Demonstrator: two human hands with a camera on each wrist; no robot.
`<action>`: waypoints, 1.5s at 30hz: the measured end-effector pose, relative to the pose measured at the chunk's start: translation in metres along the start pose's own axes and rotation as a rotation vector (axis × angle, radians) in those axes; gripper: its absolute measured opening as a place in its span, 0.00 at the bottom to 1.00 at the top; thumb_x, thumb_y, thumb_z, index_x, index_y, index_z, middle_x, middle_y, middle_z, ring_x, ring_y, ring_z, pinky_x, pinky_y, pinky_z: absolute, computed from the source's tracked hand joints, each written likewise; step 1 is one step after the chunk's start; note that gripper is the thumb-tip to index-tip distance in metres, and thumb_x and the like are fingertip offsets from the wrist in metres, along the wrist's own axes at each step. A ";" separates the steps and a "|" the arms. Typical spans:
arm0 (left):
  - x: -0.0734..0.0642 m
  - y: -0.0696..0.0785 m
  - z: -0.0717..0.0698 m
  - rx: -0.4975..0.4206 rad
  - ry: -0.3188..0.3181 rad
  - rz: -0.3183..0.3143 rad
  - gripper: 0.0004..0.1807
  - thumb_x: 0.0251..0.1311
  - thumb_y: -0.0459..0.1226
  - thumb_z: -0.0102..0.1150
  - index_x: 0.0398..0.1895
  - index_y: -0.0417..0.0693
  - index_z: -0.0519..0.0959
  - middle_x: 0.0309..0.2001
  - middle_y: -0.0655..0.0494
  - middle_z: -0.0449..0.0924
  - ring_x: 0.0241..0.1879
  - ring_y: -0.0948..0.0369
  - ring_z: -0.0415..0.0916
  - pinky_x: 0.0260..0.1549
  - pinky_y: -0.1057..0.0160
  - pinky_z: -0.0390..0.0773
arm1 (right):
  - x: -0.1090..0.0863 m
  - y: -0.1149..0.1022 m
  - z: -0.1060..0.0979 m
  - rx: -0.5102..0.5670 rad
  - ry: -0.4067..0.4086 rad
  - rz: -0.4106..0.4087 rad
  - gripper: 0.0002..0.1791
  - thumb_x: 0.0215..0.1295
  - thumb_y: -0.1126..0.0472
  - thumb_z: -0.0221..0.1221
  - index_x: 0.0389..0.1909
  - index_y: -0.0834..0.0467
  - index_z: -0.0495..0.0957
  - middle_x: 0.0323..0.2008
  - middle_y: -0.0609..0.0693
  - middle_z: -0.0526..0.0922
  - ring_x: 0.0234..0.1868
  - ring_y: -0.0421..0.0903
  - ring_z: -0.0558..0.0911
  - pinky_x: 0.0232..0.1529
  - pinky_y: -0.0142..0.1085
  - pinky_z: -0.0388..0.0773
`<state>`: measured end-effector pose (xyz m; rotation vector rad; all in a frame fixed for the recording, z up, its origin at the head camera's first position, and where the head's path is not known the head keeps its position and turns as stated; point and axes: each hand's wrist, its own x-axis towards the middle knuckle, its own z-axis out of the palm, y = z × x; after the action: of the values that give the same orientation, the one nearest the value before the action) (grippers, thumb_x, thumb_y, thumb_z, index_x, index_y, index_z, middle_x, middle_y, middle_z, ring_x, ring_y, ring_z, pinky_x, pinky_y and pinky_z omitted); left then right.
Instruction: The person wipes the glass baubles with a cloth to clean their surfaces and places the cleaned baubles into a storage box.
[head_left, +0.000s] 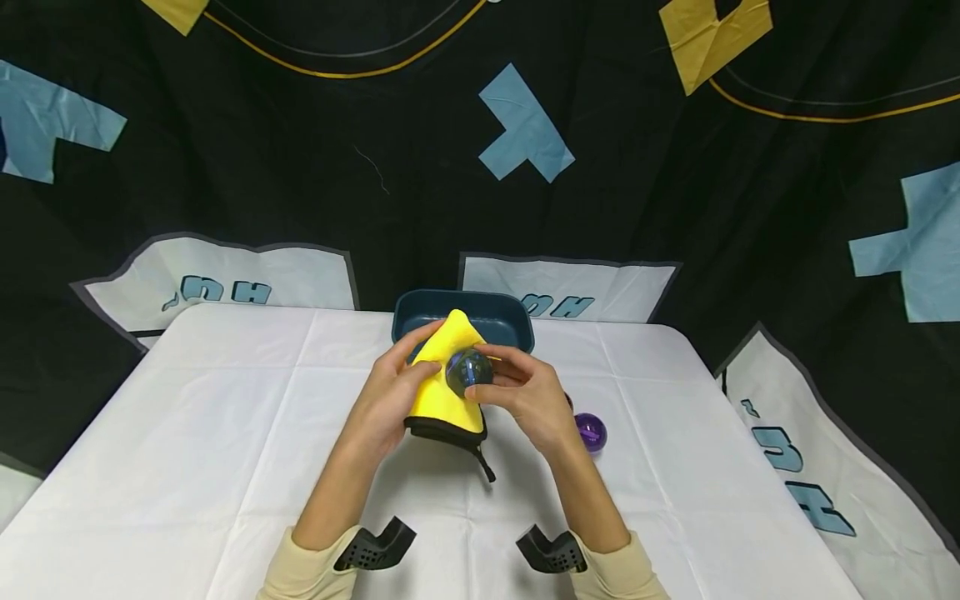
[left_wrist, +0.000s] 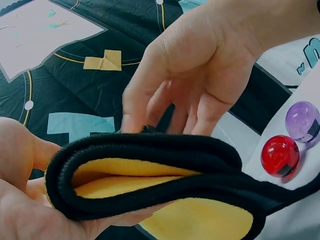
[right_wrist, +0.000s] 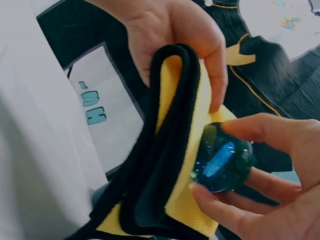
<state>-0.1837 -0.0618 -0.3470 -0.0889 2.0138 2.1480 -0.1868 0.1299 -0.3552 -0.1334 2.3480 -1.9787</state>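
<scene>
My left hand (head_left: 384,400) holds a folded yellow cloth (head_left: 442,406) with black edging, its thumb on the front face. A clear dark-blue ball (head_left: 469,373) is pinched between the thumb and fingers of my right hand (head_left: 527,398), up against the cloth. In the right wrist view, the ball (right_wrist: 223,157) shows a bright blue reflection and bubbles inside. The left wrist view looks into the layered folds of the cloth (left_wrist: 135,172), which hide the blue ball there.
A dark teal tray (head_left: 521,312) stands behind the hands on the white-covered table (head_left: 202,433). To the right of my right hand lie a purple ball (head_left: 591,432) and a red ball (left_wrist: 280,156), the red one mostly hidden by the wrist in the head view.
</scene>
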 end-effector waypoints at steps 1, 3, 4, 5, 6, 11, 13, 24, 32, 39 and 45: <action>0.000 0.000 0.000 -0.006 -0.003 0.004 0.27 0.71 0.36 0.50 0.67 0.78 0.72 0.72 0.53 0.59 0.60 0.47 0.69 0.47 0.59 0.83 | 0.000 0.000 0.001 0.005 0.012 0.009 0.29 0.51 0.62 0.75 0.58 0.48 0.83 0.52 0.53 0.86 0.52 0.50 0.87 0.57 0.44 0.82; -0.001 0.000 0.000 -0.010 -0.007 0.011 0.27 0.71 0.36 0.51 0.67 0.78 0.72 0.71 0.53 0.60 0.59 0.47 0.70 0.47 0.59 0.83 | 0.001 0.001 0.004 0.031 0.035 0.022 0.27 0.52 0.59 0.75 0.56 0.50 0.83 0.47 0.55 0.87 0.46 0.49 0.87 0.54 0.44 0.84; -0.001 0.000 0.000 -0.009 -0.007 0.014 0.27 0.71 0.36 0.51 0.67 0.78 0.72 0.71 0.53 0.60 0.59 0.47 0.71 0.46 0.60 0.82 | 0.001 0.002 0.005 0.038 0.046 0.026 0.27 0.53 0.58 0.75 0.56 0.51 0.83 0.44 0.55 0.87 0.43 0.49 0.88 0.52 0.43 0.84; -0.001 0.000 0.000 -0.009 -0.007 0.018 0.27 0.71 0.36 0.51 0.67 0.77 0.72 0.71 0.52 0.60 0.59 0.47 0.71 0.46 0.60 0.82 | 0.001 0.003 0.007 0.041 0.058 0.029 0.26 0.53 0.56 0.75 0.55 0.52 0.83 0.42 0.55 0.87 0.40 0.48 0.88 0.50 0.43 0.85; -0.001 0.000 0.000 -0.009 -0.006 0.020 0.27 0.71 0.36 0.51 0.67 0.77 0.73 0.70 0.52 0.61 0.58 0.47 0.71 0.46 0.60 0.82 | 0.001 0.003 0.008 0.044 0.067 0.034 0.26 0.53 0.55 0.75 0.55 0.53 0.83 0.40 0.56 0.86 0.38 0.48 0.88 0.48 0.42 0.86; -0.001 0.000 0.000 -0.005 0.000 0.023 0.27 0.71 0.36 0.51 0.67 0.77 0.72 0.70 0.52 0.61 0.58 0.47 0.71 0.45 0.61 0.81 | 0.002 0.005 0.011 0.027 0.086 0.044 0.27 0.55 0.51 0.75 0.55 0.55 0.82 0.38 0.55 0.86 0.34 0.48 0.88 0.45 0.41 0.87; -0.001 0.000 0.000 -0.010 0.000 0.026 0.27 0.71 0.36 0.51 0.67 0.77 0.72 0.70 0.51 0.61 0.58 0.47 0.71 0.44 0.60 0.82 | 0.002 0.005 0.010 0.031 0.074 0.044 0.28 0.55 0.51 0.74 0.56 0.55 0.81 0.42 0.56 0.86 0.39 0.48 0.88 0.47 0.40 0.86; 0.000 -0.001 -0.001 -0.031 0.007 0.034 0.28 0.71 0.36 0.51 0.68 0.75 0.72 0.69 0.51 0.62 0.58 0.47 0.71 0.44 0.61 0.82 | -0.003 -0.001 0.010 0.004 0.050 -0.014 0.27 0.57 0.51 0.73 0.58 0.48 0.80 0.53 0.55 0.85 0.46 0.50 0.87 0.51 0.41 0.85; 0.000 -0.001 0.000 -0.017 0.023 0.020 0.27 0.71 0.36 0.51 0.68 0.76 0.72 0.71 0.52 0.61 0.59 0.47 0.71 0.45 0.60 0.84 | -0.005 -0.004 0.000 -0.122 -0.027 -0.011 0.33 0.50 0.62 0.75 0.60 0.42 0.81 0.54 0.52 0.83 0.51 0.52 0.81 0.50 0.44 0.84; -0.002 0.001 0.000 -0.015 0.018 0.021 0.27 0.71 0.36 0.50 0.68 0.76 0.72 0.71 0.52 0.61 0.59 0.47 0.71 0.46 0.61 0.84 | -0.002 -0.002 -0.002 -0.096 -0.001 0.023 0.32 0.48 0.59 0.78 0.58 0.46 0.83 0.45 0.54 0.85 0.43 0.49 0.85 0.48 0.41 0.85; -0.003 0.001 0.001 0.003 0.021 0.024 0.27 0.71 0.36 0.50 0.67 0.75 0.73 0.71 0.51 0.60 0.58 0.47 0.71 0.48 0.59 0.84 | 0.000 -0.001 0.000 -0.089 0.022 0.063 0.33 0.51 0.51 0.77 0.59 0.54 0.80 0.37 0.55 0.87 0.34 0.50 0.88 0.46 0.41 0.86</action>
<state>-0.1805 -0.0613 -0.3451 -0.0875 2.0390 2.1673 -0.1863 0.1295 -0.3547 -0.0415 2.4229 -1.8578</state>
